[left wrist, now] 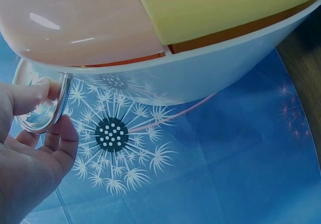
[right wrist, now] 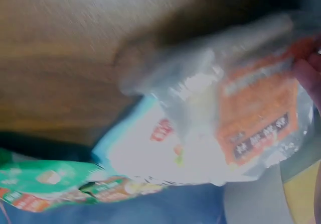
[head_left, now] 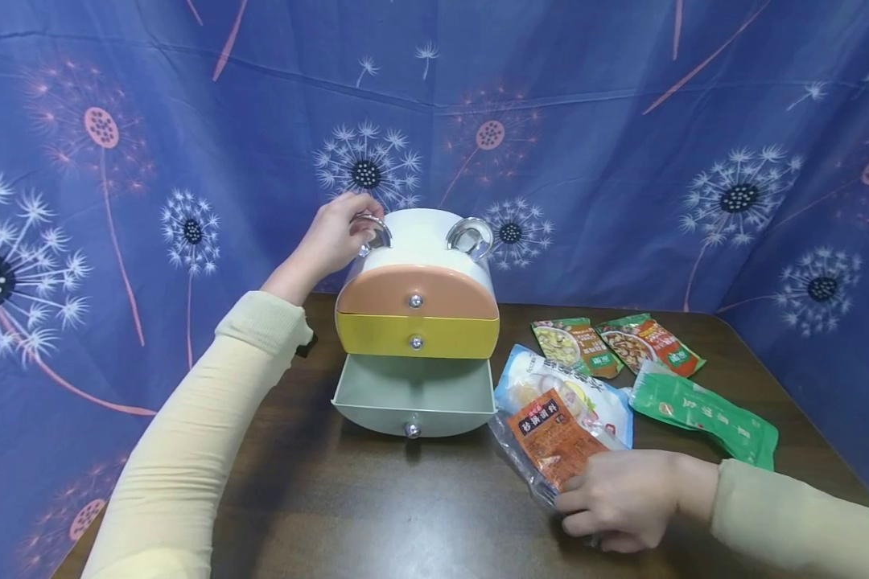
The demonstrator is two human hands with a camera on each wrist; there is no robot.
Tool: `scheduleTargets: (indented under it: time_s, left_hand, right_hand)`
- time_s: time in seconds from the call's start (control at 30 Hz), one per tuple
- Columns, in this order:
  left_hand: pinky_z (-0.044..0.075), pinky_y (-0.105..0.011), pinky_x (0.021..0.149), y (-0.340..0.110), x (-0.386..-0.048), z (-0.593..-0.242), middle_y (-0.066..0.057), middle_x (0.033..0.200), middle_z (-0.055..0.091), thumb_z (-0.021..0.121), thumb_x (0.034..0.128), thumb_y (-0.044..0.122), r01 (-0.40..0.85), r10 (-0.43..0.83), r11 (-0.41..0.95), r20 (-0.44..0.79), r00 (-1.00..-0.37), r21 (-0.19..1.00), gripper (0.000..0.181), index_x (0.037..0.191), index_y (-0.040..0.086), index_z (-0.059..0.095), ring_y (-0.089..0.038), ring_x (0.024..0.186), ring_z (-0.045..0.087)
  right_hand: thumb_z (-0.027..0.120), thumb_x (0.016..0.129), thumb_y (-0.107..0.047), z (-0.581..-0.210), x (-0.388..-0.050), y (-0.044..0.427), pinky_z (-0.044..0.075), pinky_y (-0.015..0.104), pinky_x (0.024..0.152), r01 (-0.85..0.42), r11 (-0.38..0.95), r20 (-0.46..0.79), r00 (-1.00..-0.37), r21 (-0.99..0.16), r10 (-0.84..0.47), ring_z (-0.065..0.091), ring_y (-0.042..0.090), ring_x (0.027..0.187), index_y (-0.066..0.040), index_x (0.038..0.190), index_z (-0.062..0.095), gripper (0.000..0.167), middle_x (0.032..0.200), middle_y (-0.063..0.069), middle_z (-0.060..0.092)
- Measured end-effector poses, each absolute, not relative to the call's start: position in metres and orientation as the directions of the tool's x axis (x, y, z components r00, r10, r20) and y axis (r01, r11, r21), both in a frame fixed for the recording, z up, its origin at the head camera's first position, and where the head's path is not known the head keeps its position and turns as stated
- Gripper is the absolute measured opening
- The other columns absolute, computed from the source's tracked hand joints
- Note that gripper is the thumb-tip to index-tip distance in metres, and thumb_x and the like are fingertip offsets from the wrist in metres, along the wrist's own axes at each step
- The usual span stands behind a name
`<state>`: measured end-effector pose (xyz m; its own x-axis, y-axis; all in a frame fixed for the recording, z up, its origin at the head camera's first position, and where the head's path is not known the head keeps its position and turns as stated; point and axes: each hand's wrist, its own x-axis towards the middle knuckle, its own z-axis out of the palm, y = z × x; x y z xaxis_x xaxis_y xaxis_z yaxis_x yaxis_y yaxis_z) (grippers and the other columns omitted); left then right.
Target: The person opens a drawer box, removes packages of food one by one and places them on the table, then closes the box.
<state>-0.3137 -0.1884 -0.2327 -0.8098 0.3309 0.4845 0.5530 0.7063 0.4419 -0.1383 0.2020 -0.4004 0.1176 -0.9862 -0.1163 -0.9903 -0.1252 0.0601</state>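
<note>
A small drawer box [head_left: 427,241] has a white body with peach, yellow and pale green drawers. Its bottom green drawer [head_left: 413,422] is pulled out, and its inside shows bare. My left hand [head_left: 336,233] holds the left silver ear-shaped ring [left wrist: 37,113] on top, with the thumb on one side and fingers behind. At the lower right, my right hand [head_left: 626,498] pinches the near edge of a clear plastic packet [head_left: 525,458] with an orange label [head_left: 556,438]. That packet overlaps a white and blue food bag [head_left: 586,394]. The right wrist view is blurred.
Right of the box lie a green pouch [head_left: 710,414] and two seasoning packets, one brownish [head_left: 578,344] and one red-orange [head_left: 652,344]. A second silver ring [head_left: 471,237] stands on the box's right side. Blue dandelion-print cloth [head_left: 594,161] hangs behind the wooden table [head_left: 319,498].
</note>
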Motion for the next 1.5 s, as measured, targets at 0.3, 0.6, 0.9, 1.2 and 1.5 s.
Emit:
scheduleTargets:
  time_s: [0.3, 0.6, 0.9, 1.2, 1.5]
  left_hand:
    - [0.047, -0.034, 0.096, -0.187, -0.314, -0.234, -0.006, 0.109, 0.056, 0.059, 0.0893, 0.0, 0.551, 0.335, 0.71, 0.479, -0.812, 0.439, 0.019, 0.105, 0.011, 0.059, -0.022, 0.111, 0.055]
    - [0.048, -0.034, 0.095, -0.184, -0.311, -0.234, -0.005, 0.109, 0.055, 0.059, 0.0899, 0.001, 0.547, 0.331, 0.71, 0.476, -0.815, 0.444, 0.018, 0.105, 0.012, 0.059, -0.022, 0.111, 0.055]
    - [0.048, -0.034, 0.095, -0.185, -0.311, -0.234, -0.006, 0.109, 0.055, 0.059, 0.0889, 0.0, 0.548, 0.325, 0.71, 0.485, -0.812, 0.442, 0.019, 0.105, 0.011, 0.059, -0.023, 0.11, 0.056]
    - [0.048, -0.033, 0.095, -0.188, -0.31, -0.234, -0.006, 0.109, 0.056, 0.059, 0.0889, -0.001, 0.548, 0.324, 0.709, 0.486, -0.812, 0.443, 0.02, 0.105, 0.01, 0.059, -0.023, 0.109, 0.056]
    - [0.048, -0.034, 0.095, -0.188, -0.312, -0.234, -0.008, 0.109, 0.056, 0.059, 0.0886, -0.001, 0.555, 0.327, 0.703, 0.492, -0.807, 0.444, 0.02, 0.105, 0.009, 0.059, -0.024, 0.11, 0.056]
  right_hand:
    - [0.066, 0.076, -0.043, -0.374, -0.142, 0.163, 0.045, 0.019, 0.057, -0.952, -0.222, -0.108, 0.203, 0.21, -0.973, 0.052, 0.006, 0.081, -0.023, 0.096, 0.054, 0.03, 0.089, -0.009, 0.05]
    - [0.061, 0.079, -0.044, -0.363, -0.149, 0.121, 0.048, 0.027, 0.067, -0.857, -0.306, -0.09, 0.296, 0.414, -0.951, 0.053, 0.011, 0.089, -0.024, 0.099, 0.059, 0.028, 0.097, -0.008, 0.056]
    - [0.038, 0.097, -0.025, -0.365, -0.161, 0.091, 0.047, 0.03, 0.068, -0.7, -0.135, 0.048, 0.235, 0.701, -0.971, 0.056, 0.019, 0.101, -0.021, 0.111, 0.057, 0.024, 0.117, -0.004, 0.058]
    - [0.029, 0.099, -0.021, -0.37, -0.169, 0.065, 0.05, 0.034, 0.076, -0.614, 0.05, 0.191, 0.166, 0.788, -0.967, 0.056, 0.021, 0.104, -0.022, 0.118, 0.057, 0.034, 0.124, 0.0, 0.058]
    - [0.031, 0.097, -0.013, -0.386, -0.174, 0.042, 0.048, 0.031, 0.076, -0.586, 0.101, 0.258, 0.19, 0.804, -0.947, 0.056, 0.016, 0.102, -0.023, 0.109, 0.061, 0.033, 0.12, -0.003, 0.06]
